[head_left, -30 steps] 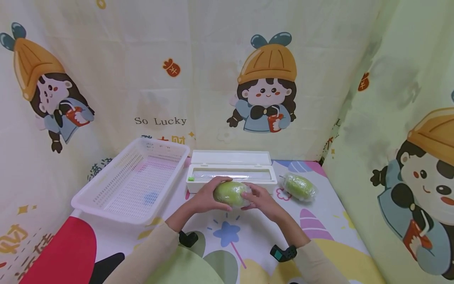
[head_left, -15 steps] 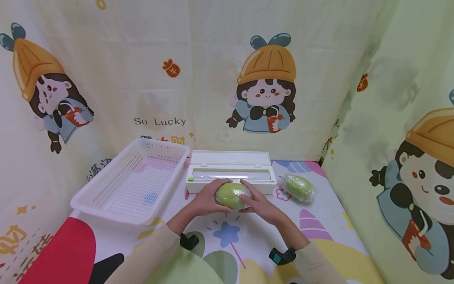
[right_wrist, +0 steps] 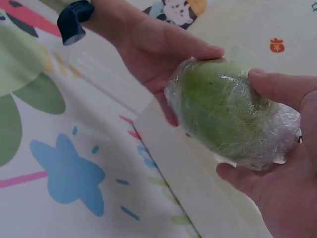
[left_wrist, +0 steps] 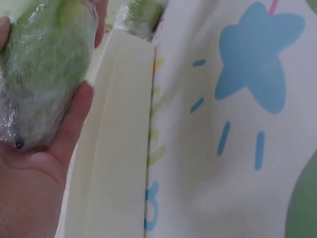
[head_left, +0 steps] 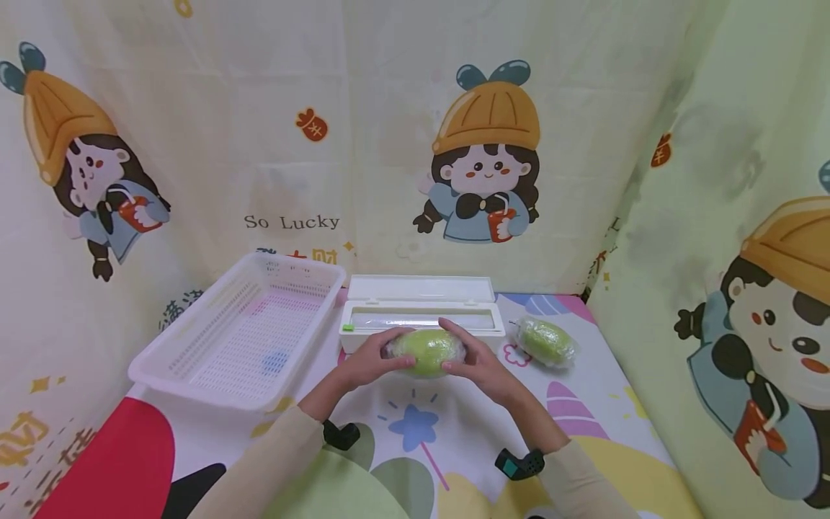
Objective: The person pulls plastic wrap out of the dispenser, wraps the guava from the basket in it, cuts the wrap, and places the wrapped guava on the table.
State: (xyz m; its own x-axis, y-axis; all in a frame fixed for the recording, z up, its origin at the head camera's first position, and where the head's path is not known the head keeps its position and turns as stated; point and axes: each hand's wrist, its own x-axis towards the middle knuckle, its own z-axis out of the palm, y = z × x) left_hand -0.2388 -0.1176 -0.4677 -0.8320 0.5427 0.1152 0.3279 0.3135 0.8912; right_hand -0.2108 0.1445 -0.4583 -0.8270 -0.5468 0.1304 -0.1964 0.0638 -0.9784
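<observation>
A green mango wrapped in clear cling film is held up between both hands, just in front of the white cling film box. My left hand grips its left end, thumb on the near side. The right hand grips the other end, with fingers on the far side and thumb on the near side. Crinkled film and a dark stem end show on the mango in the right wrist view. In the left wrist view, my left palm lies under the wrapped mango.
Behind the hands stands the white cling film box, its lid raised and a film roll inside. A second wrapped mango lies to its right. A white plastic basket sits at the left on the patterned tablecloth.
The mango has been turned between the hands and now lies more sideways. The left thumb has moved onto its near face, and the right fingers have shifted to its far right end.
</observation>
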